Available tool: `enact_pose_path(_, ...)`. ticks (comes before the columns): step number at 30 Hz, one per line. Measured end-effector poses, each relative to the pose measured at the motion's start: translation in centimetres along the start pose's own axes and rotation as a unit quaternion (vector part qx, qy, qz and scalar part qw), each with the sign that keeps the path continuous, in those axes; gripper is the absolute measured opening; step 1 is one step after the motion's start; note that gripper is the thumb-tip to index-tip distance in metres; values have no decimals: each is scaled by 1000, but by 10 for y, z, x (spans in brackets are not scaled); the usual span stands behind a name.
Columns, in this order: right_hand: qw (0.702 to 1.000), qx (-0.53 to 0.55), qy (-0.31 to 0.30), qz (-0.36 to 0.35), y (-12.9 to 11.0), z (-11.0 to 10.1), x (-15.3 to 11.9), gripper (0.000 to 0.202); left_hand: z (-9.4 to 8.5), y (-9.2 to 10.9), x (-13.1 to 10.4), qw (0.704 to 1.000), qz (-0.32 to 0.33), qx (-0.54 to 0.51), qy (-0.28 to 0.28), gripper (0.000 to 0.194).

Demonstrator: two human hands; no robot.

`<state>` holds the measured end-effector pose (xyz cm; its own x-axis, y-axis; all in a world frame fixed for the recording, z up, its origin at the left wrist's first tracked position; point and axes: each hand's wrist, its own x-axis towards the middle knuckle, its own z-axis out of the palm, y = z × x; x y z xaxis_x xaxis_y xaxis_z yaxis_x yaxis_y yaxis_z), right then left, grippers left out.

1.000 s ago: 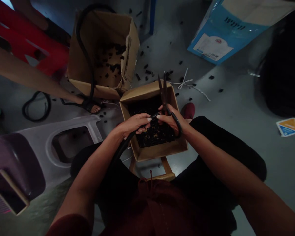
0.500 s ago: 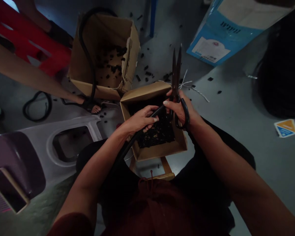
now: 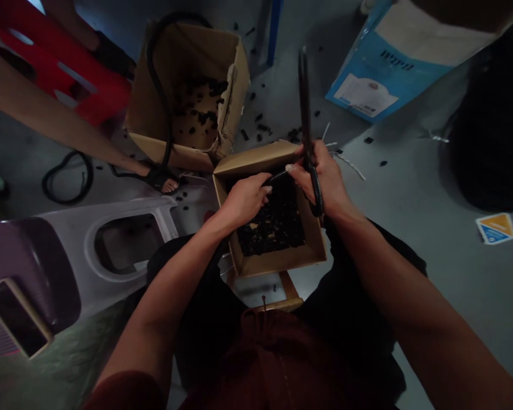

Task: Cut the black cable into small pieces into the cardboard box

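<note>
My left hand (image 3: 248, 199) is closed around a black rubber strip or tube (image 3: 277, 177), whose short section shows between both hands. Black-handled scissors (image 3: 305, 108) rest in my right hand (image 3: 328, 177), seen nearly edge-on with the blades pointing away from me. The thumb and fingertips of that hand also touch the tube's far end. Both hands are over an open cardboard box (image 3: 277, 266) between my knees, which holds a heap of black pieces (image 3: 273, 230). The rest of the tube is hidden behind my left hand and forearm.
A second cardboard box (image 3: 149, 142) with black offcuts stands ahead left, beside another person's foot (image 3: 165, 181). Offcuts (image 3: 260, 127) dot the floor. A grey plastic stool (image 3: 74, 256) with a phone (image 3: 19, 319) is left; a blue carton (image 3: 367, 85) and a black bundle (image 3: 487, 136) are right.
My right hand has turned the scissors edge-on, and their blades now overlap in view. My left hand has rolled over the tube, and the length under my left forearm no longer shows.
</note>
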<state>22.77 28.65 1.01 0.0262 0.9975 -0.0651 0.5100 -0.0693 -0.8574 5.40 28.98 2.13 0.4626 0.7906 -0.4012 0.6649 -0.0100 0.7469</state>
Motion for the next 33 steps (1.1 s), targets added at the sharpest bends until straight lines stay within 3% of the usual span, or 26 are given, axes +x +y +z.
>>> enact_pose_path(3,998,53,14,24,3,-3,3,29,8,6,0,985,-36,-169,13,28)
enact_pose_path(7,993,100,6,56,5,-3,8,30,11,14,1,968,-59,-240,35,22)
enact_pose_path(10,992,111,-19,47,4,-3,8,31,-4,14,-1,958,-74,-272,57,21)
enact_pose_path(15,994,72,-77,16,3,-3,1,37,-43,3,-1,934,-90,-316,143,22)
enact_pose_path(18,990,12,-140,26,5,2,-5,40,-52,-5,1,927,-91,-326,161,23)
enact_pose_path(24,967,-58,-244,50,7,15,-16,46,-46,-12,3,925,-110,-330,150,23)
enact_pose_path(33,963,-45,-261,54,3,22,-20,46,-40,-14,3,919,-121,-364,86,31)
